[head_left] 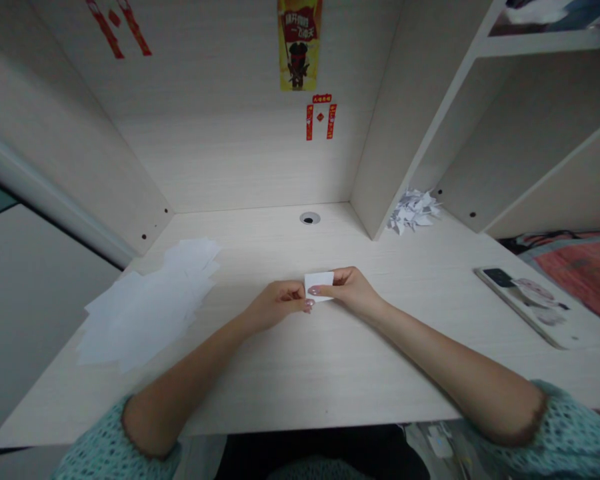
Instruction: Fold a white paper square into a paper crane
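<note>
A small white piece of paper (319, 279), roughly square, is held up just above the middle of the desk. My right hand (353, 289) pinches its right side, with the thumb lying across the front face. At its lower left corner, my left hand (285, 301) is closed, thumb and fingertips pressed together on the paper's edge. Whether the paper is folded or single I cannot tell. Left of my hands, a spread pile of white paper sheets (147, 310) lies on the desk.
A heap of folded paper pieces (414, 210) sits by the divider at the back right. A phone in a case (530, 303) lies on the right of the desk (280, 393). Behind my hands is a round cable hole (309, 218). Red cloth (580, 273) lies at far right.
</note>
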Demonstrator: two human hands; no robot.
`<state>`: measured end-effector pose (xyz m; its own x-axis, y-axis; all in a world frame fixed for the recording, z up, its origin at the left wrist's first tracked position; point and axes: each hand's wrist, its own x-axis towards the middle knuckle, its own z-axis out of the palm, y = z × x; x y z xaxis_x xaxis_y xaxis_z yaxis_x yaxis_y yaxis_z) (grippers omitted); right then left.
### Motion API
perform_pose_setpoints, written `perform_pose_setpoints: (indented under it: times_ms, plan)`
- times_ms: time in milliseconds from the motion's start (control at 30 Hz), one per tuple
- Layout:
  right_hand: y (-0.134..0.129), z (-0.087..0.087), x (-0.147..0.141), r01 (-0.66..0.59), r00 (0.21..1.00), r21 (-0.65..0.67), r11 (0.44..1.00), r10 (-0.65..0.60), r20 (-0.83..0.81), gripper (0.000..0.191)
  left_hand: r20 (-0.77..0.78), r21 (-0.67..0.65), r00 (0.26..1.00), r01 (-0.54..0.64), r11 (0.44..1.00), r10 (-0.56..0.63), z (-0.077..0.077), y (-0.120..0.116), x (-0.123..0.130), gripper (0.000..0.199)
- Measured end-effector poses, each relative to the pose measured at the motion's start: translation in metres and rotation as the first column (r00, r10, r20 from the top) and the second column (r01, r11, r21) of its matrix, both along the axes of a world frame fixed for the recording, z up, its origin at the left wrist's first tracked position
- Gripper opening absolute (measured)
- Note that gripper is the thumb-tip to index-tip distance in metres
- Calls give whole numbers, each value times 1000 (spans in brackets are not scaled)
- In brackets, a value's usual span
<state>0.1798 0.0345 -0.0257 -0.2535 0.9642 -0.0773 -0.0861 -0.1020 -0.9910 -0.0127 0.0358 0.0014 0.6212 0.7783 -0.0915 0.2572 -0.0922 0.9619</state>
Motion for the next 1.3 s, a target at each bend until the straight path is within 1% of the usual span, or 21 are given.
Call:
perform_pose_setpoints:
  times_ms: [133,233,367,533,600,733,867,900,967,1033,1100,1200,1300]
  plan:
    - [3,2,4,36,999,49,998,-37,38,27,-43,40,999,-3,999,5,7,1,-3,16]
    - [3,4,6,11,1000,78,997,-13,26,30,-46,45,999,-11,999,13,10,2,-4,18]
    - [4,6,7,-39,998,85,996,44,-53,34,51,0,999,5,1000,-5,5,6,-5,18]
    - [6,4,7,-24,996,103,994,33,-84,32,99,-58,995,22,998,-16,1,8,-4,17]
    - [7,3,6,3,996,84,996,5,-94,31,102,-60,995,22,998,-16,1,8,-4,17]
    - [9,0,3,94,985,-3,996,-94,-142,22,99,-51,995,28,998,-23,0,9,-4,18]
    - [8,-3,2,163,972,-2,987,-161,-171,23,40,-13,999,7,1000,-7,0,9,-2,20]
    - [8,-3,1,183,968,8,983,-178,-175,23,24,11,1000,-13,1000,13,0,8,-2,21]
    - [8,-2,1,201,963,11,980,-195,-186,23,-9,92,996,-93,991,94,1,7,-2,22]
    - [8,-1,0,179,962,-14,984,-178,-205,23,-31,196,978,-197,961,207,3,6,-3,23]
    - [7,0,-1,130,970,-35,991,-135,-201,24,-15,272,951,-292,917,308,5,5,-4,24]
    - [4,1,-3,33,994,-6,999,-33,-102,25,51,299,908,-412,861,417,6,6,-5,24]
    - [-2,-1,-6,-104,994,63,993,103,26,26,93,281,890,-453,846,446,4,7,-5,24]
